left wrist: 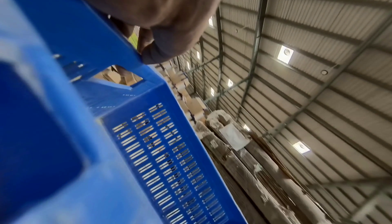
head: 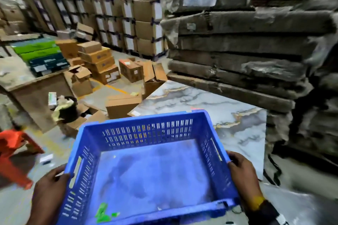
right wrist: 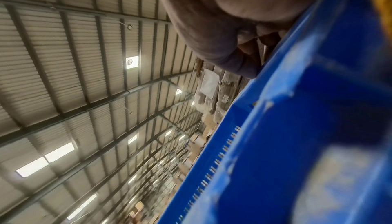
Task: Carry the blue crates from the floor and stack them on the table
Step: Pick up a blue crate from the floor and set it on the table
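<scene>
I carry a blue slotted crate [head: 150, 168] in the air with both hands. My left hand [head: 50, 188] grips its left rim beside the handle slot, and my right hand [head: 243, 171] grips the right rim. The crate holds only a few green scraps [head: 103, 213]. Its far edge hangs over the near corner of the marble-patterned table [head: 228, 115]. In the left wrist view my left hand [left wrist: 161, 26] wraps the rim of the crate [left wrist: 161, 152]. In the right wrist view my right hand [right wrist: 222, 26] curls over the edge of the crate [right wrist: 297, 143].
A tall stack of wrapped flat packages [head: 247, 42] stands on the far side of the table. Cardboard boxes [head: 102, 64] litter the floor to the left, with a brown counter [head: 27, 86] and an orange stool [head: 14, 151]. Walls of stacked cartons [head: 128, 14] fill the back.
</scene>
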Demonstrator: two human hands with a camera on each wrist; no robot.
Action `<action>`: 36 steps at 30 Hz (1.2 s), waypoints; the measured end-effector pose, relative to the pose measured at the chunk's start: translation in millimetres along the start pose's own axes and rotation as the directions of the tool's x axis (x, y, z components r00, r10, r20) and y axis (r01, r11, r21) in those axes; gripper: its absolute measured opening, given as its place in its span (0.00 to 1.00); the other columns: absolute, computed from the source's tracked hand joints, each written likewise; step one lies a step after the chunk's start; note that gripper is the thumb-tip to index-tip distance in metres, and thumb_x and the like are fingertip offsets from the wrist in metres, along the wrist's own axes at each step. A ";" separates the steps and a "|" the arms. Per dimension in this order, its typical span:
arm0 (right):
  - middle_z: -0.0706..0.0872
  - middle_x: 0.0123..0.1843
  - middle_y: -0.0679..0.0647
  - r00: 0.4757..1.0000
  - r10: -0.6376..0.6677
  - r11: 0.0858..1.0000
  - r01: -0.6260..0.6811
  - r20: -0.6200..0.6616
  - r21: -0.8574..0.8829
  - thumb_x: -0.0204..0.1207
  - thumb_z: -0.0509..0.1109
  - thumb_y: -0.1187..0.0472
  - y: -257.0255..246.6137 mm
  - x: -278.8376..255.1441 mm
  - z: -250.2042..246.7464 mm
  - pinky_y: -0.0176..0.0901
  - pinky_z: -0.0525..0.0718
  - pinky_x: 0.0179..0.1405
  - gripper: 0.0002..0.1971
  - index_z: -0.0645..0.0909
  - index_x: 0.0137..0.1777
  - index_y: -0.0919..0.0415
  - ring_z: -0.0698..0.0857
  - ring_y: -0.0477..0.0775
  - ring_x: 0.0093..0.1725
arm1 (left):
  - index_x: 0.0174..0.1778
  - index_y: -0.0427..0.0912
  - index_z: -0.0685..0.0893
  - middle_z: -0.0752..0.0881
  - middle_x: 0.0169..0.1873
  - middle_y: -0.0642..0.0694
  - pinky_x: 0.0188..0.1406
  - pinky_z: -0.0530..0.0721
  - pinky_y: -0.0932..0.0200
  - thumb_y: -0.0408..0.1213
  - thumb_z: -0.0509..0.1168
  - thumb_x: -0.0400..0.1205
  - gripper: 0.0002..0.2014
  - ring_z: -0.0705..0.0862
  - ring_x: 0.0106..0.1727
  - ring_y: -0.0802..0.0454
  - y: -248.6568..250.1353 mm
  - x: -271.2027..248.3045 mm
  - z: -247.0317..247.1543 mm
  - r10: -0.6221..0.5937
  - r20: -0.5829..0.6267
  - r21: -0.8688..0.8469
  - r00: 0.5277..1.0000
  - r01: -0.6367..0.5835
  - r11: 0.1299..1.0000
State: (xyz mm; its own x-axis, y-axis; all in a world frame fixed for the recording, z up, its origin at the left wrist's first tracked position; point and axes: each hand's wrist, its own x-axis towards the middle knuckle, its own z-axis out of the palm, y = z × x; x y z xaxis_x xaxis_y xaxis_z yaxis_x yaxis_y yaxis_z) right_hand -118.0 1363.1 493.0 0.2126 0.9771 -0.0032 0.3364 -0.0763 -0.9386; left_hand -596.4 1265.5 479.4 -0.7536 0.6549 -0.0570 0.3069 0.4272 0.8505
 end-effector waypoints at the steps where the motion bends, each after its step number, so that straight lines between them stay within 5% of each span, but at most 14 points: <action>1: 0.92 0.46 0.44 1.000 0.007 1.000 -0.007 -0.030 -0.011 0.70 0.62 0.77 1.7 3.3 2.8 0.46 0.85 0.51 0.21 0.87 0.49 0.52 0.88 0.46 0.47 | 0.51 0.52 0.90 0.93 0.40 0.36 0.45 0.88 0.36 0.41 0.71 0.75 0.10 0.90 0.39 0.35 3.8 14.2 8.4 0.005 0.028 -0.006 1.000 -0.005 1.000; 7: 0.89 0.48 0.62 0.970 -0.003 0.998 -0.014 -0.242 -0.067 0.74 0.64 0.76 9.4 35.0 41.4 0.40 0.79 0.42 0.20 0.84 0.57 0.54 0.86 0.64 0.49 | 0.59 0.43 0.90 0.89 0.46 0.36 0.51 0.78 0.46 0.28 0.70 0.81 0.12 0.84 0.47 0.43 52.3 104.7 59.6 0.140 0.126 -0.049 0.982 -0.134 0.990; 11: 0.88 0.53 0.60 0.931 -0.006 0.989 -0.048 -0.365 -0.139 0.74 0.64 0.75 5.6 49.0 61.5 0.18 0.73 0.40 0.22 0.87 0.60 0.53 0.86 0.59 0.49 | 0.64 0.47 0.88 0.90 0.43 0.36 0.51 0.82 0.42 0.44 0.65 0.71 0.24 0.89 0.49 0.38 81.0 144.5 85.2 0.222 0.199 -0.125 0.955 -0.200 0.972; 15: 0.89 0.50 0.62 0.889 0.008 0.978 -0.103 -0.458 -0.181 0.74 0.63 0.77 -5.5 49.1 66.3 0.29 0.74 0.36 0.22 0.87 0.60 0.55 0.85 0.56 0.41 | 0.66 0.49 0.88 0.90 0.45 0.37 0.51 0.85 0.38 0.44 0.60 0.70 0.27 0.86 0.41 0.44 102.6 173.0 119.0 0.265 0.256 -0.176 0.929 -0.225 0.958; 18: 0.90 0.45 0.61 0.856 0.005 0.971 -0.128 -0.516 -0.203 0.74 0.63 0.77 -8.1 59.5 62.6 0.25 0.75 0.33 0.21 0.87 0.60 0.58 0.84 0.55 0.36 | 0.65 0.50 0.88 0.92 0.44 0.38 0.43 0.87 0.40 0.44 0.60 0.72 0.26 0.84 0.34 0.43 115.2 193.8 156.0 0.301 0.309 -0.174 0.902 -0.258 0.950; 22: 0.88 0.36 0.63 0.827 0.036 0.959 -0.187 -0.561 -0.215 0.75 0.63 0.74 -3.5 77.6 50.0 0.29 0.73 0.23 0.20 0.86 0.61 0.55 0.76 0.48 0.23 | 0.67 0.49 0.88 0.93 0.47 0.32 0.32 0.72 0.52 0.32 0.65 0.81 0.19 0.86 0.34 0.34 133.6 204.9 198.6 0.358 0.339 -0.104 0.870 -0.343 0.934; 26: 0.89 0.48 0.67 0.805 0.051 0.957 -0.209 -0.591 -0.202 0.76 0.62 0.73 5.7 110.1 28.3 0.38 0.75 0.34 0.20 0.85 0.63 0.57 0.86 0.59 0.39 | 0.68 0.50 0.88 0.92 0.40 0.36 0.30 0.75 0.53 0.29 0.65 0.82 0.20 0.81 0.27 0.42 159.4 209.8 250.5 0.349 0.370 -0.090 0.861 -0.341 0.936; 30: 0.90 0.49 0.65 0.772 0.085 0.961 -0.231 -0.630 -0.154 0.75 0.63 0.75 16.3 153.8 -0.8 0.42 0.78 0.39 0.20 0.85 0.64 0.63 0.84 0.59 0.39 | 0.67 0.51 0.88 0.89 0.33 0.35 0.26 0.70 0.55 0.29 0.63 0.83 0.20 0.76 0.23 0.44 197.9 207.9 317.4 0.343 0.403 -0.102 0.849 -0.331 0.938; 36: 0.88 0.60 0.67 0.724 0.171 0.958 -0.280 -0.668 -0.058 0.74 0.63 0.76 50.8 213.8 -41.3 0.51 0.80 0.61 0.19 0.84 0.64 0.68 0.87 0.64 0.58 | 0.68 0.51 0.87 0.91 0.54 0.38 0.42 0.82 0.48 0.30 0.62 0.83 0.20 0.89 0.48 0.33 247.9 203.5 432.7 0.352 0.504 -0.060 0.789 -0.375 0.925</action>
State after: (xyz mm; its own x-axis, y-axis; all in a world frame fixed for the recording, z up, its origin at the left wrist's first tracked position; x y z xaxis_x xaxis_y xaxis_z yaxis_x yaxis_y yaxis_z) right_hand -17.7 1559.9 458.8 0.8245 0.5619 0.0676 0.3162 -0.3583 -0.8784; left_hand -422.1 1774.4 452.3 -0.1935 0.9811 -0.0086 0.5319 0.1123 0.8393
